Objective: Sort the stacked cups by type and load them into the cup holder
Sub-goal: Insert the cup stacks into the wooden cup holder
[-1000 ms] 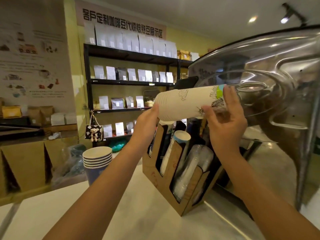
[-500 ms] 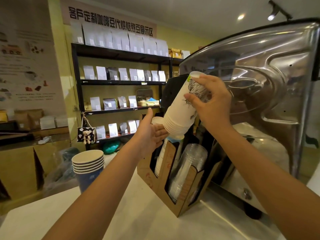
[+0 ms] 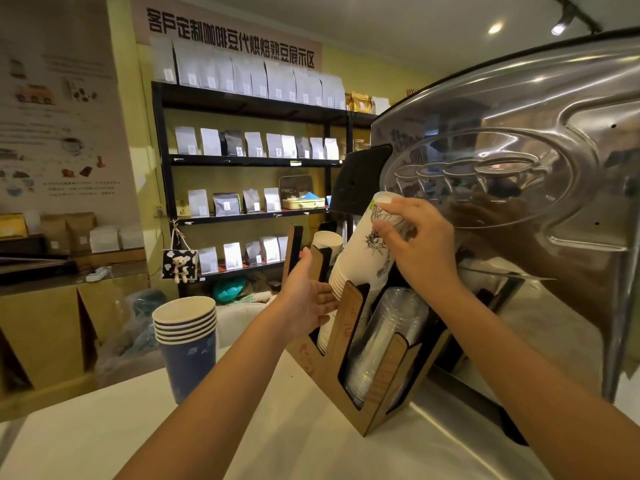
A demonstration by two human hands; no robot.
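While the right hand [image 3: 420, 245] grips the closed bottom end of the white cup stack [image 3: 363, 252] with curled fingers and thumb, the stack leans tilted with its ringed rims pointing down into a slot of the cup holder [image 3: 346, 362]. The stack is smooth paper, tapered, printed with dark line drawings. The left hand [image 3: 308, 299] is held with straight fingers, fingertips touching the stack's lower rims at the holder's near-left edge; it holds nothing. The holder is flat brown cardboard with angular cut-out dividers, standing on the pale, smooth counter [image 3: 138, 427]. Clear plastic cups [image 3: 388, 337], ribbed and glossy, fill the slot nearest the camera. Further white cups [image 3: 327, 239] sit in the slot behind the held stack. Left of the holder stands a blue cup stack [image 3: 187, 344] with cream rims, upright and well apart. Right of the holder rises a curved, polished metal machine [image 3: 519, 168].
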